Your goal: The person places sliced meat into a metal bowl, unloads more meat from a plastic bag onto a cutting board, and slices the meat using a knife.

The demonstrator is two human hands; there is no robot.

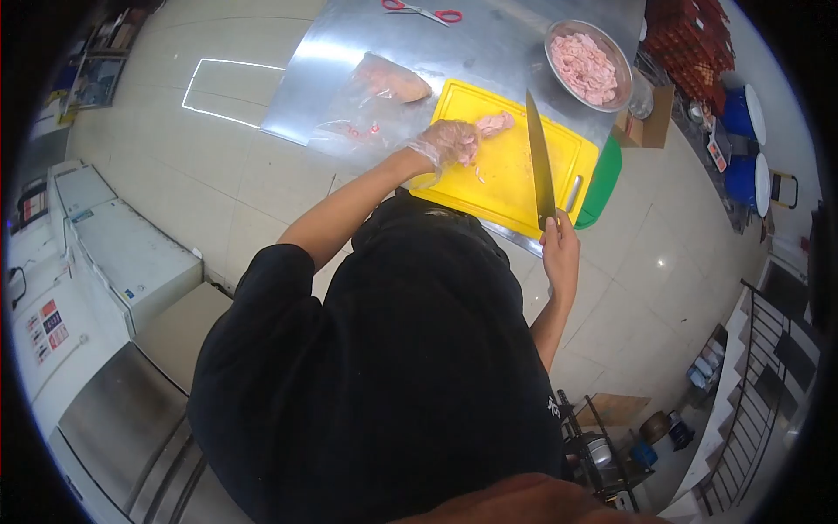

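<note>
My left hand point(449, 142), in a clear plastic glove, has its fingers curled on a piece of pale pink raw meat point(495, 124) at the left of the yellow cutting board point(501, 175). Small scraps lie just below it. My bare right hand point(559, 249) is closed around the handle of a large kitchen knife point(541, 162). Its long blade points away from me over the right half of the board, apart from the meat. Left of the board lies a clear plastic bag point(362, 109) with a larger piece of meat point(400, 83) in it.
A metal bowl point(626, 87) of cut meat stands at the far right of the steel table point(489, 39). Red-handled scissors point(421, 10) lie at the back. A green board point(602, 188) sticks out under the yellow one. Stacked egg trays point(690, 39) are beyond.
</note>
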